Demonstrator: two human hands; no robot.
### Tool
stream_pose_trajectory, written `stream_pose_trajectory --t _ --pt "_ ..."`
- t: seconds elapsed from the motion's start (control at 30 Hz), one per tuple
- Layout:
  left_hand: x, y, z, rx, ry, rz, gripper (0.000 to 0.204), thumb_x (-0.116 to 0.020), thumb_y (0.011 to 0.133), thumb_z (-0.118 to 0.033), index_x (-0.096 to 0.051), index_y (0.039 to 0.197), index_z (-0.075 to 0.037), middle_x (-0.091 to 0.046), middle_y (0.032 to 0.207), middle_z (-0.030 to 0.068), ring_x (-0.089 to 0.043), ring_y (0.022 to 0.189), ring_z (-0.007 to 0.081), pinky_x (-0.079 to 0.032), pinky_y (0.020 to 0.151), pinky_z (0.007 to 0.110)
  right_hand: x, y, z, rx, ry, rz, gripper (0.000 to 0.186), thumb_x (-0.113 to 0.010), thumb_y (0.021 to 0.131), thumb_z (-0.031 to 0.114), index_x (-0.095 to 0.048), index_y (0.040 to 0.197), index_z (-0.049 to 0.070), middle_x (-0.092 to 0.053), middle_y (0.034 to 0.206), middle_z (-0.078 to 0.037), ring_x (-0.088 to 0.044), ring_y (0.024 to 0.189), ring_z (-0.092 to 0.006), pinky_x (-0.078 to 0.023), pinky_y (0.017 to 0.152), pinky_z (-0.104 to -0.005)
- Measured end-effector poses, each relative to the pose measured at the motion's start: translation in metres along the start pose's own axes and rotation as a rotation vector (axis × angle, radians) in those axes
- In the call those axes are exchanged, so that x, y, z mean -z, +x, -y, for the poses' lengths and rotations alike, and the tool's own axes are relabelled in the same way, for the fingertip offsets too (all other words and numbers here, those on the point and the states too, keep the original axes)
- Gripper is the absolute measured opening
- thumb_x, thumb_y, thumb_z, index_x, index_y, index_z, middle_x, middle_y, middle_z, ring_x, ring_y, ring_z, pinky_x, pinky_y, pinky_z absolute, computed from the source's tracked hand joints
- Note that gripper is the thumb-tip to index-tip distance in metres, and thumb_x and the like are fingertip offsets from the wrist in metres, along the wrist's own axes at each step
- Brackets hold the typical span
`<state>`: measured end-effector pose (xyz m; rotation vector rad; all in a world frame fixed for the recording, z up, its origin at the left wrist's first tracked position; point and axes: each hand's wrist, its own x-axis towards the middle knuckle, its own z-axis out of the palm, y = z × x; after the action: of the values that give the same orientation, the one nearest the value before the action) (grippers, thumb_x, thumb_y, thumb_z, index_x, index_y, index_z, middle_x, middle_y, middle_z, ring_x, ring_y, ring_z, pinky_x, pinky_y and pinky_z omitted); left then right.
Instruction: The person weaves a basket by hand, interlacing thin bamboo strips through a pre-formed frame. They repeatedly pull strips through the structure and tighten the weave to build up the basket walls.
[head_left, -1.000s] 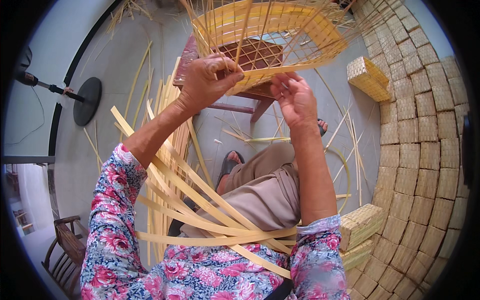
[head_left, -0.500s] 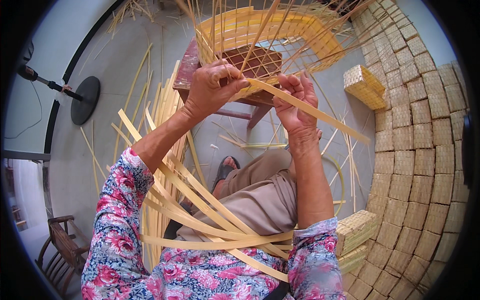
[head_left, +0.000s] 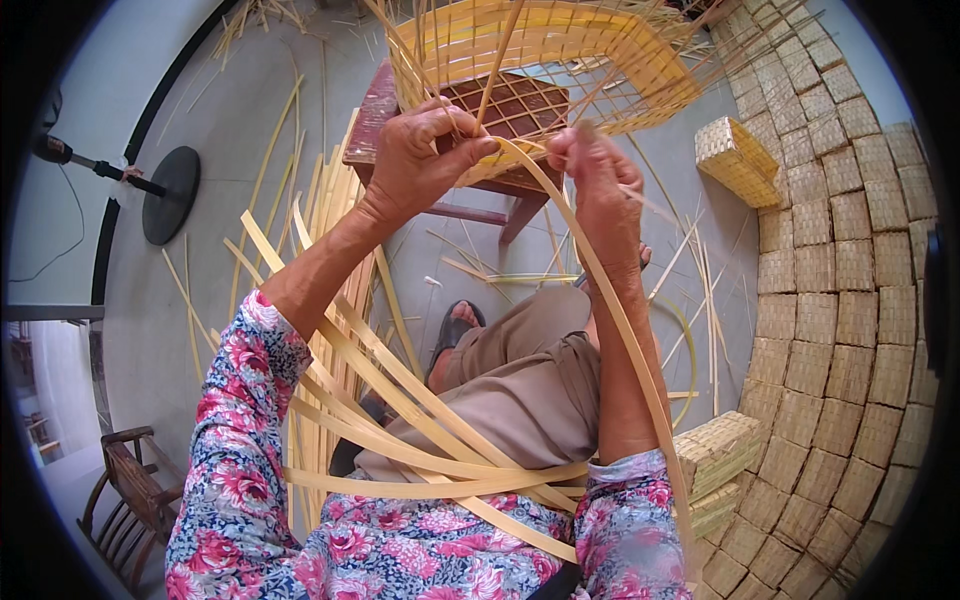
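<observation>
A partly woven yellow basket [head_left: 655, 75] of bamboo-like strips, with long upright ends, rests on a dark red stool [head_left: 374, 118]. My left hand [head_left: 425, 155] is closed at its near edge, pinching a wide pale strip [head_left: 588, 250] between thumb and fingers. That strip arches away from the pinch and runs down along my right forearm. To the right of it, my right hand [head_left: 608, 190] is raised with its fingers curled together, partly smeared by motion. A thin strip [head_left: 652, 205] appears to pass through those fingers, its pale end blurred.
Several loose strips [head_left: 430, 400] lie across my lap, with a bundle on the left. A small woven block [head_left: 735, 160] stands right of the stool; a wall of stacked woven blocks [head_left: 810, 330] lines the right. A round black stand base [head_left: 172, 195] and a wooden chair [head_left: 135, 480] are left.
The wide strip has swung from pointing right to hanging along my right forearm. My right hand has turned over and curled its fingers. My left hand keeps its pinch.
</observation>
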<state>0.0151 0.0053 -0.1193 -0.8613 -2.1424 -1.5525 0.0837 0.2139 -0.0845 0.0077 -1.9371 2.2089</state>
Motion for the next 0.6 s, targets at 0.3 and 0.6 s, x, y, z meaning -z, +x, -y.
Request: stream_pose_trajectory --t 0.3,0.6 --pt "0.001 0.001 0.000 -0.010 -0.024 0.014 0.019 -0.085 0.082 -0.016 -0.073 0.087 -0.002 -0.062 0.074 0.0020 -0.056 0.061 0.0070 -0.046 0.055 0.024 -0.006 0.000 0.017 0.069 -0.148 -0.126 0.029 -0.054 0.104 0.022 -0.058 0.128 0.007 -0.063 0.119 -0.006 -0.059 0.098 -0.0097 -0.053 0.079 -0.0256" --pt "0.005 -0.004 -0.005 0.060 0.014 0.070 0.014 -0.081 0.087 -0.012 -0.072 0.088 -0.002 -0.065 0.082 0.0021 -0.060 0.070 0.0058 -0.050 0.061 0.021 -0.001 0.001 0.011 0.203 -0.028 -0.294 0.015 -0.059 0.101 0.018 -0.064 0.102 0.003 -0.064 0.096 -0.005 -0.062 0.080 -0.0115 -0.056 0.069 -0.0259"
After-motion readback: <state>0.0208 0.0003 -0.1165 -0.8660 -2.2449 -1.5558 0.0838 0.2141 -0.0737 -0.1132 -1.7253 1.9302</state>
